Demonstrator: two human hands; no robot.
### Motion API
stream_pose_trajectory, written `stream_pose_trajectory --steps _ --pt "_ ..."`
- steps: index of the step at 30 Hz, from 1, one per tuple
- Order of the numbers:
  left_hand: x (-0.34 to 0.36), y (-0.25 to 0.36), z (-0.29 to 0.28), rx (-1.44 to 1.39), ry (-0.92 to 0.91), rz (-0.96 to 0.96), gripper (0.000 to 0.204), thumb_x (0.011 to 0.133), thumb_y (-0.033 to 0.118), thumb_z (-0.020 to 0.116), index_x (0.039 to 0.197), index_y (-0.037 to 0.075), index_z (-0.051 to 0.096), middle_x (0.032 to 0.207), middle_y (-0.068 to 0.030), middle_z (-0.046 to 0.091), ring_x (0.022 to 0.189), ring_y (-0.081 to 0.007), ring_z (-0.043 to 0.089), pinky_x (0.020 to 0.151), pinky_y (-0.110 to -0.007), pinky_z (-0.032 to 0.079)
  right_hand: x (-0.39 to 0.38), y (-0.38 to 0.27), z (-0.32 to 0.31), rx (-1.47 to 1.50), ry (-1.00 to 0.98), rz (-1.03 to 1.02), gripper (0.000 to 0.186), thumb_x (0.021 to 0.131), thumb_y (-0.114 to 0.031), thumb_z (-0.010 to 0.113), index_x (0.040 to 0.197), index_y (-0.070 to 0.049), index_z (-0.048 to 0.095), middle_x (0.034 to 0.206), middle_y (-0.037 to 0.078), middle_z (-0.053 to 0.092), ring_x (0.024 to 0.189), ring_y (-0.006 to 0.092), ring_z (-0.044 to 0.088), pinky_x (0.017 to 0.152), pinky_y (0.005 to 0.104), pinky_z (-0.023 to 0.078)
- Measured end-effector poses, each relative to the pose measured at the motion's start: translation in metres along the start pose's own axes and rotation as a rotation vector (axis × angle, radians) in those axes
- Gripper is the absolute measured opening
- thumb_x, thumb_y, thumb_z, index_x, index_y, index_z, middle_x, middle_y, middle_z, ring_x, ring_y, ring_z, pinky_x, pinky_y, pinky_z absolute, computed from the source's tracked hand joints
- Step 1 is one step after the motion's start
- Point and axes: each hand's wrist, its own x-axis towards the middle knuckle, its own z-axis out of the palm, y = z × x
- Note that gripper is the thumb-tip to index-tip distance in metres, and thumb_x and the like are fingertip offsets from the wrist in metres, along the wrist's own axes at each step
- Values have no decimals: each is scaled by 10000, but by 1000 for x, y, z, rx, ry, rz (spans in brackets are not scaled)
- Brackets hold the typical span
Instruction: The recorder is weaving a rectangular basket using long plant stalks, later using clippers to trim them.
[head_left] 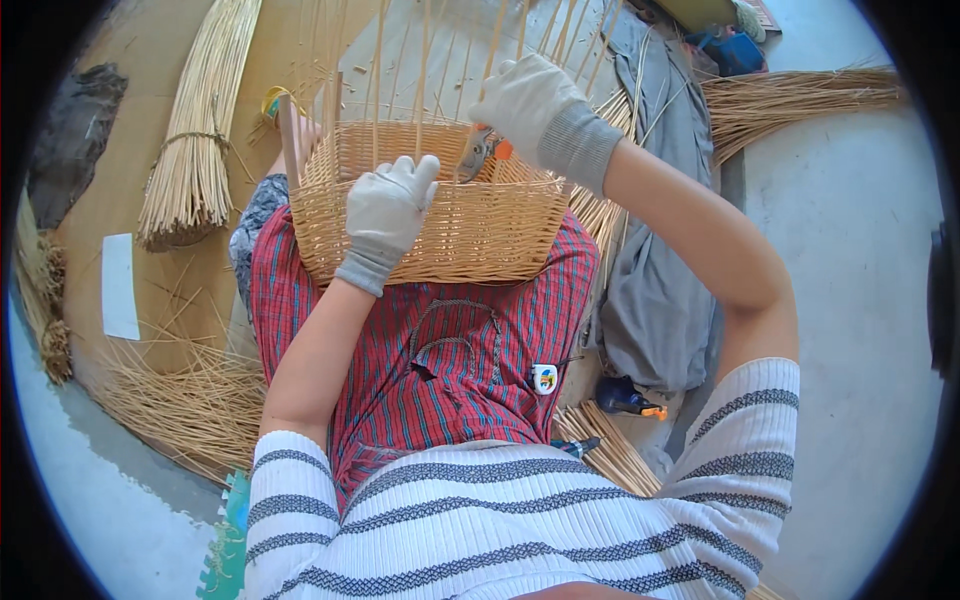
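A tan woven wicker basket (pixel 440 235) rests on my lap, with long upright stakes (pixel 379 80) rising from its walls. My left hand (pixel 388 210), in a white glove, is closed at the near rim, its fingers curled at the foot of the stakes. My right hand (pixel 535 105), also gloved, is raised over the right part of the basket, closed around a stake. Just below it, at the rim, is a metal clamp-like tool (pixel 480 153) with an orange part; whether my right hand touches it cannot be told.
A tied bundle of reeds (pixel 195 150) lies at the left, with loose reeds (pixel 190 410) nearer me. Another bundle (pixel 790 105) lies far right, beyond grey cloth (pixel 655 290). A dark tool with an orange tip (pixel 628 397) and a white tape measure (pixel 544 379) are near my right side.
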Motion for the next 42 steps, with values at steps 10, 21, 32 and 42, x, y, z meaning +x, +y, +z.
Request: stream_pose_trajectory --steps 10,21,32,42 --pt "8 8 10 15 -69 -79 178 938 301 599 860 142 583 816 -62 590 711 -269 669 619 -429 527 -9 -12 13 -24 65 -3 282 766 -130 793 1034 -170 714 959 39 711 1022 220 684 857 348 537" --pt "15 33 -1 -133 124 90 175 900 336 679 960 173 664 849 -16 602 873 -256 624 736 -424 501 -49 18 33 120 -27 74 277 753 -160 790 1016 -176 704 891 31 698 989 234 690 845 364 531" --pt "30 42 29 90 -154 78 234 907 342 619 815 127 627 822 -49 617 830 -254 647 722 -423 502 -41 5 49 14 -39 67 313 760 -194 813 1050 -176 696 926 25 698 1016 237 687 895 362 513" --pt "42 79 41 -58 -91 158 175 891 310 646 827 148 629 807 -47 607 821 -260 651 703 -423 497 -88 54 72 38 53 96 190 800 -175 749 983 -183 696 918 30 692 1001 216 673 859 365 509"
